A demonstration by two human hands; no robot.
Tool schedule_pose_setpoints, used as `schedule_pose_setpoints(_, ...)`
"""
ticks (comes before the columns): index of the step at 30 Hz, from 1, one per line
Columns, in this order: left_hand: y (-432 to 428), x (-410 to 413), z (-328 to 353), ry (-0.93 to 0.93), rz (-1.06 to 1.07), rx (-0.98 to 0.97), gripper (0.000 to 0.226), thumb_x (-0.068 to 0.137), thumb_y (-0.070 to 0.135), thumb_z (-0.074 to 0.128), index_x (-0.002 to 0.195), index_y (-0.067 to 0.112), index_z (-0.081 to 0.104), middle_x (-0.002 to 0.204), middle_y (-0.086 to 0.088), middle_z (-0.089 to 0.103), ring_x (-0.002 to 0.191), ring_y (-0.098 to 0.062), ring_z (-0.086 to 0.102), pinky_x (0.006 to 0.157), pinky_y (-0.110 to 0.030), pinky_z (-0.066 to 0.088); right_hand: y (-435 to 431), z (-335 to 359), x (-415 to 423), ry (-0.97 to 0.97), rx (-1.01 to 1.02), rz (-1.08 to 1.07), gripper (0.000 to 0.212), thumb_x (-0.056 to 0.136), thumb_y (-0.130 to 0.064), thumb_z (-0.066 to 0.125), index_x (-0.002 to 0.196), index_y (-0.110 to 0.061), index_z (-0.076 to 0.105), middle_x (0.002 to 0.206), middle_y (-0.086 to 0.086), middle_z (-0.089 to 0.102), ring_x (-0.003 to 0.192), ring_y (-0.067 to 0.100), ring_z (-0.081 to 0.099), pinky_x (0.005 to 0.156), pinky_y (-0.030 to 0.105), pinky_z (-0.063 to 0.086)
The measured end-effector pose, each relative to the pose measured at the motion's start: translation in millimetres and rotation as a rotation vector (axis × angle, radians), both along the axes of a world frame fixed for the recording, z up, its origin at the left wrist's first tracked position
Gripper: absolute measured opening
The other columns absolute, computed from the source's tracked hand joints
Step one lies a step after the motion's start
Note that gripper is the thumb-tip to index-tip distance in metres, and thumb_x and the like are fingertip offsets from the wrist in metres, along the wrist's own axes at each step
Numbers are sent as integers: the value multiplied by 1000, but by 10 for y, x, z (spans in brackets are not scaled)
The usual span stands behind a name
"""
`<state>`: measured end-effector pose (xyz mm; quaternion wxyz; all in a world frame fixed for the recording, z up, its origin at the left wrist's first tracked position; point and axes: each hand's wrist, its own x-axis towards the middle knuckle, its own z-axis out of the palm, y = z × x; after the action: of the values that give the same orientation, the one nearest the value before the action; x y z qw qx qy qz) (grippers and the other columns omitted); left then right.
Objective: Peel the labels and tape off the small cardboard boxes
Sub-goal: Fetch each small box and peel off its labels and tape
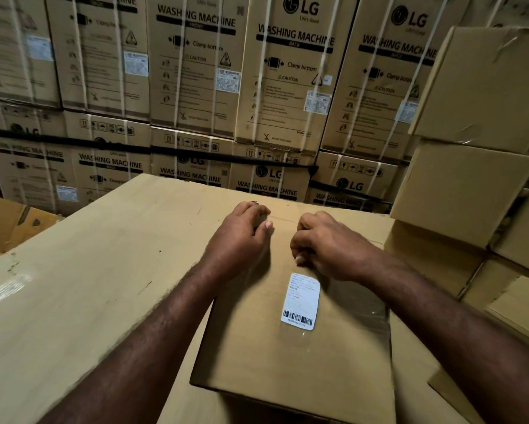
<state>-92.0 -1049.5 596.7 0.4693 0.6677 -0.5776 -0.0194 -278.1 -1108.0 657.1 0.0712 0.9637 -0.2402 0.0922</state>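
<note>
While both curled, left hand (242, 237) and right hand (324, 246) hide fingertips | grasp: cannot tell | label (301, 301) print blurred on box (257, 347)

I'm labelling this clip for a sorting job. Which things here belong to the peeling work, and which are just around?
In the job: small box, its white barcode label, left hand, right hand.
Just around: big carton underneath, plain boxes stacked right, washing machine cartons behind.
</note>
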Motion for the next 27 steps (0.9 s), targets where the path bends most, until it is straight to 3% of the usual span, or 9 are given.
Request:
schedule_pose_setpoints(6, 8, 24, -13, 4, 2, -23, 35, 101, 32, 52, 133, 19, 58, 134, 8, 52, 120, -10, 52, 99, -29, 44, 8, 40, -78, 9, 118, 20, 6, 98, -31, 56, 93, -31, 60, 97, -14, 45, 95, 7, 37, 79, 27, 38)
schedule_pose_setpoints(9, 15, 20, -15, 10, 5, -29, 34, 101, 31, 52, 133, 19, 58, 133, 8, 52, 119, -10, 52, 100, -31, 45, -36, 87, -171, -120, 253, 30, 8, 96, -24, 59, 91, -28, 61, 96, -13, 49, 90, 4, 48, 76, 23, 38)
schedule_pose_setpoints(11, 17, 13, -11, 7, 3, -27, 35, 102, 31, 52, 133, 19, 58, 134, 8, 51, 119, -9, 51, 97, -28, 43, -53, 73, -211, -194, 273, 36, 11, 95, -21, 63, 100, -31, 66, 98, -15, 52, 92, 1, 51, 78, 22, 43)
schedule_pose_setpoints(15, 17, 15, -15, 3, 0, -25, 36, 102, 32, 51, 135, 19, 57, 135, 8, 51, 120, -8, 50, 98, -28, 43, -62, -80, -188, -126, 177, 51, 29, 90, -28, 69, 118, -38, 69, 107, -16, 49, 104, 6, 42, 87, 27, 43)
schedule_pose_setpoints(22, 5, 21, -22, 2, -11, -31, 35, 102, 32, 52, 133, 17, 58, 133, 7, 51, 120, -11, 53, 101, -31, 45, -65, -218, -158, -334, 182, 21, 9, 79, -30, 79, 87, -33, 76, 94, -17, 50, 98, 10, 45, 82, 38, 49)
schedule_pose_setpoints(27, 1, 13, -15, 2, -1, -32, 34, 102, 32, 52, 132, 19, 58, 133, 8, 51, 119, -11, 53, 100, -33, 46, 45, -219, -35, -235, 34, -35, 5, 92, -35, 64, 94, -31, 67, 98, -12, 48, 97, 10, 39, 82, 34, 43)
